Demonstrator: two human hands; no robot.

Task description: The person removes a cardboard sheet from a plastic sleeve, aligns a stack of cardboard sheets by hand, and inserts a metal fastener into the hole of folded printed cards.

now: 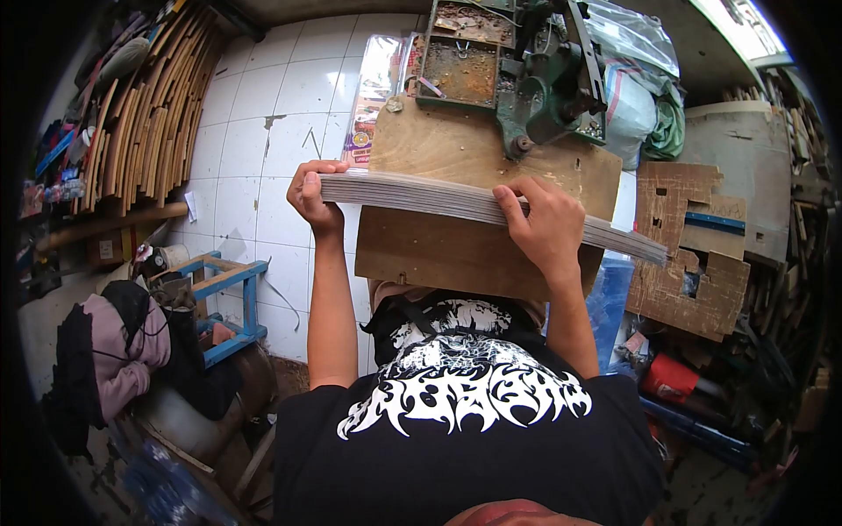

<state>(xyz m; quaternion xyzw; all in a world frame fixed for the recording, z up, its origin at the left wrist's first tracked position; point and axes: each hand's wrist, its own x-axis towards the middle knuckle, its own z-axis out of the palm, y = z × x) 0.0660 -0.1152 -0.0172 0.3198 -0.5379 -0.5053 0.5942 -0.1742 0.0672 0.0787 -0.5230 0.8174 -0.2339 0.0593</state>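
I hold a long stack of thin grey-white strips or sheets point(421, 195), seen edge-on, above a wooden board point(456, 250). At the stack's left end, my left hand point(314, 195) is closed round it, with the thumb on the near side. My right hand point(545, 219) grips it right of the middle, its thumb against the near edge. The stack's right end slopes down past the board. Beyond it, at the board's far side, stands a green metal machine point(539, 101) beside a tray point(460, 68) of small bits.
Stacked wooden slats point(158, 114) stand at the far left above a white tiled floor point(285, 136). A blue-framed stool point(232, 280) is at left, near a bundle of clothes point(123, 351). Cut brown boards point(693, 245) lean at right, below plastic sacks point(631, 105).
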